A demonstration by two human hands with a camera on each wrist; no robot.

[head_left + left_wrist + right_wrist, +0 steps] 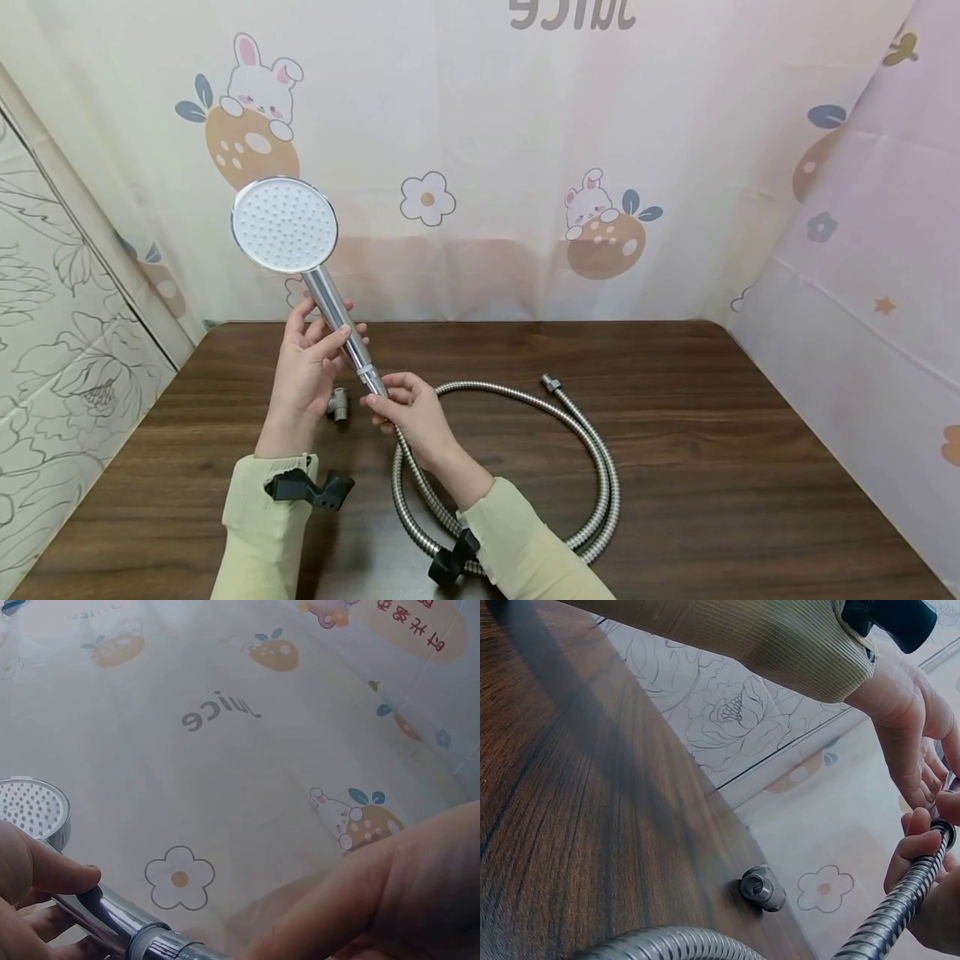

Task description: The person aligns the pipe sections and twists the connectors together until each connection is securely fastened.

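Observation:
A chrome handheld shower head with a white nozzle face is held up, tilted, above the table. My left hand grips its handle, the thumb lying across the front. At the handle's lower end, my right hand pinches the joint where the metal shower hose meets it. From there the hose hangs down and lies looped on the table, its free end nut at the back. In the right wrist view the hose end sits between the right fingers.
A small metal fitting stands on the brown wooden table, beside my left hand in the head view. A printed curtain hangs behind the table's back edge. Black wrist cameras are strapped on both sleeves.

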